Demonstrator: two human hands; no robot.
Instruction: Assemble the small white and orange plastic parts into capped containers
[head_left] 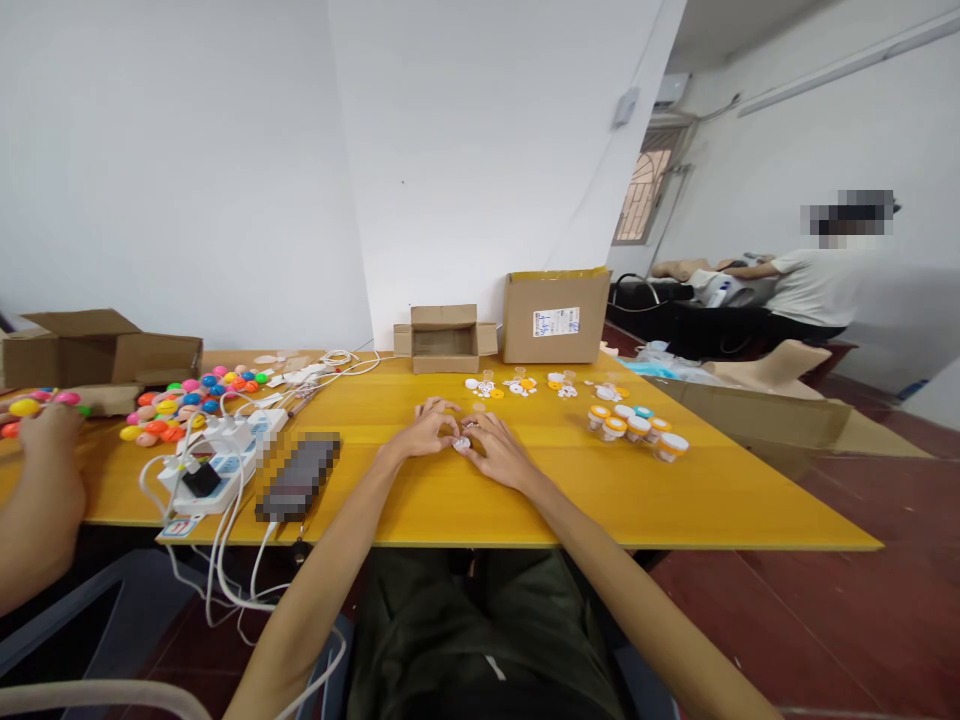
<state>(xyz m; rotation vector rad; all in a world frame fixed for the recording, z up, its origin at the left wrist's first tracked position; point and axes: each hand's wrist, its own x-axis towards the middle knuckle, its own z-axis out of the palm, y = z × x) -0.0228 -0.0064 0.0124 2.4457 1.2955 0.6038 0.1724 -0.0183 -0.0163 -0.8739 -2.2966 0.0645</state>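
My left hand (427, 428) and my right hand (495, 444) meet over the middle of the yellow table (570, 490). Their fingers are curled together around a small white round piece (461, 442), possibly a cap, held just above the tabletop. To the right stands a cluster of small clear jars with white, orange and teal lids (637, 425). Further back lie loose white and orange lids and small parts (521, 384).
Two cardboard boxes (446, 338) (555, 315) stand at the table's back edge, another (97, 345) at the far left. Colourful balls (184, 400), a power strip with cables (214, 465) and a dark device lie left. Another person's hand (49, 435) rests at left; someone sits far right.
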